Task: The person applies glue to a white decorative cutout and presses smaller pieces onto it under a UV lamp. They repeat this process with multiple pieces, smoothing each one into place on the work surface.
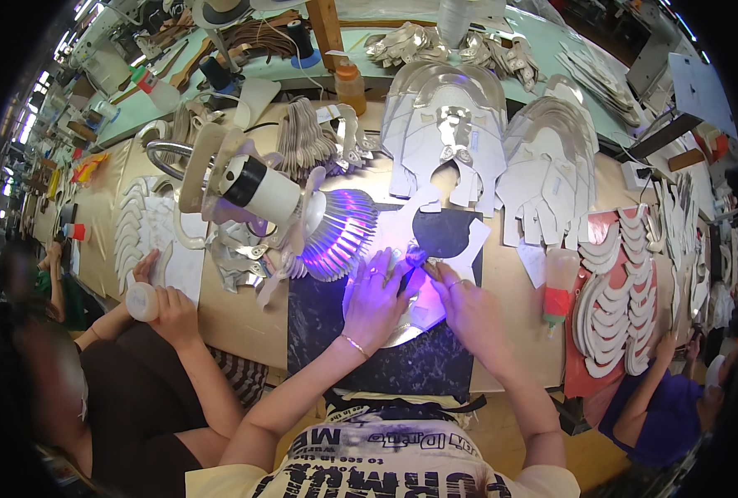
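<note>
Under the violet lamp [336,228], we press both hands onto a flat cut piece [423,311] lying on the dark mat [402,365] at the near edge of the counter [244,319]. Our left hand [375,300] lies spread and flat, its grip open, pinning the piece; our right hand [467,305] has its fingertips pinched at the piece's upper edge, though the glow makes it hard to tell whether anything small sits between them. We judge the job to be mid-run: one piece is in hand, while fanned stacks of silver cut pieces [448,137] wait beyond at twelve o'clock and another stack [547,170] at one o'clock. White curved strips [614,307] lie ranked on a red sheet [606,228] at three o'clock, beside a squeeze bottle [558,286]. At nine o'clock a co-worker's hand [174,311] holds a white bottle [142,301]. Whether the far stacks are finished or untouched, we cannot say.
</note>
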`<state>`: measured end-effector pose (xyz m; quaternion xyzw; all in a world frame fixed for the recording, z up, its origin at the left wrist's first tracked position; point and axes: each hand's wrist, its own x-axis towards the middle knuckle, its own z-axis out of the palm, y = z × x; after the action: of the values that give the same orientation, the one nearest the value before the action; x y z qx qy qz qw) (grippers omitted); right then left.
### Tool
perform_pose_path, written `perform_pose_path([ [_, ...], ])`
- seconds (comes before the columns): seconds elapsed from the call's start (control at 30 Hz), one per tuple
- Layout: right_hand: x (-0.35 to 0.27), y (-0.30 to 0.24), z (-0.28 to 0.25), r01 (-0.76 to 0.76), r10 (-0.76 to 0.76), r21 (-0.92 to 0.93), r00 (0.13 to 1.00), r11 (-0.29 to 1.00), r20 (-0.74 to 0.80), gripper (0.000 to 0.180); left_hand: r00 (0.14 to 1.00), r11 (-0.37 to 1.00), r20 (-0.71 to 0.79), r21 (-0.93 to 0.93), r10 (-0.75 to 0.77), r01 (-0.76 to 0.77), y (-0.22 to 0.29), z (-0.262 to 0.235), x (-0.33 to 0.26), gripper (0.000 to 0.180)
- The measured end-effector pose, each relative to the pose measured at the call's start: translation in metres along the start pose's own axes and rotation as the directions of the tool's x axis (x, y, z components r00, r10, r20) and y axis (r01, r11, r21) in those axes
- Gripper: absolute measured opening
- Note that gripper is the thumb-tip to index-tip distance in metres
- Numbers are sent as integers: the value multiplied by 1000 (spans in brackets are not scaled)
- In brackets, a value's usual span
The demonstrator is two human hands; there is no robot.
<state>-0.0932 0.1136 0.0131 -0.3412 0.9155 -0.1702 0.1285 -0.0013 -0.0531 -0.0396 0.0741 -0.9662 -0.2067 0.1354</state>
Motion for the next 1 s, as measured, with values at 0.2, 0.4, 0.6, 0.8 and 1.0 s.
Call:
perform_pose_path([
  [0.2,0,5,1,58,-55,29,995,998,-78,42,997,1000,80,-6,-9,10,-3,-8,5,56],
  [0.4,-4,10,-13,0,17,126,991,992,-134,38,993,997,83,-15,79,-78,1,-13,18,54],
  [0.6,5,10,-31,-95,93,136,995,986,19,36,970,996,230,-32,84,-79,6,-8,15,52],
  [0.8,-7,13,-20,-98,104,135,994,986,-34,35,981,995,175,36,84,-91,11,2,15,49],
  [1.0,-20,20,-8,-94,103,71,986,993,-135,36,986,994,148,64,73,-84,14,7,8,51],
])
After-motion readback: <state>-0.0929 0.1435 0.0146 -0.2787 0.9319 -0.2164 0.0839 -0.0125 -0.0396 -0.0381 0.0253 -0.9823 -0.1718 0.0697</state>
